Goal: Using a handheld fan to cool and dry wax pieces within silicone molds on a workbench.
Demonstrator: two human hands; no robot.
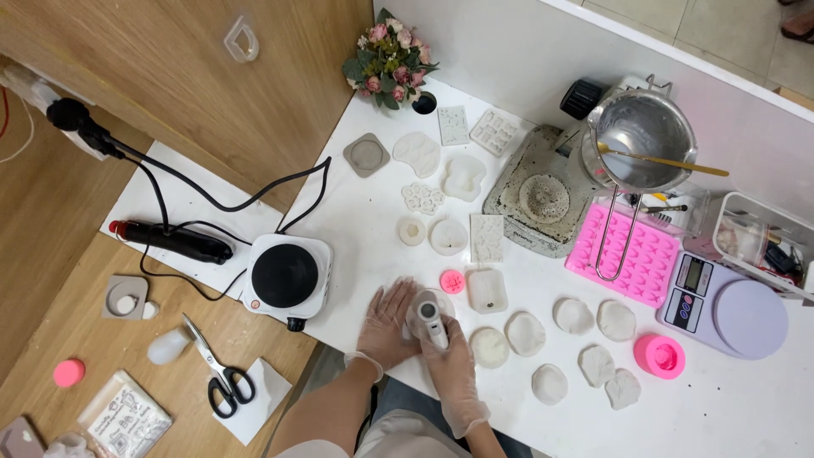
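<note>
Both hands wear thin clear gloves. My left hand (387, 322) lies flat on the white table (356, 220), fingers spread, steadying a small round translucent mould (443, 302). My right hand (449, 360) grips a small white handheld tool (432, 321), its tip pointed down over that mould. A small pink round mould (453, 282) and a clear square mould (487, 291) lie just beyond the hands. Several white cast discs (526, 332) are spread on the table to the right.
A white hot plate (286, 276) sits left of my hands, scissors (219, 371) and a black heat tool (174, 241) further left. At the back stand a metal pot (642, 136) with a stick, a pink tray mould (627, 254), a scale (727, 307) and flowers (388, 61).
</note>
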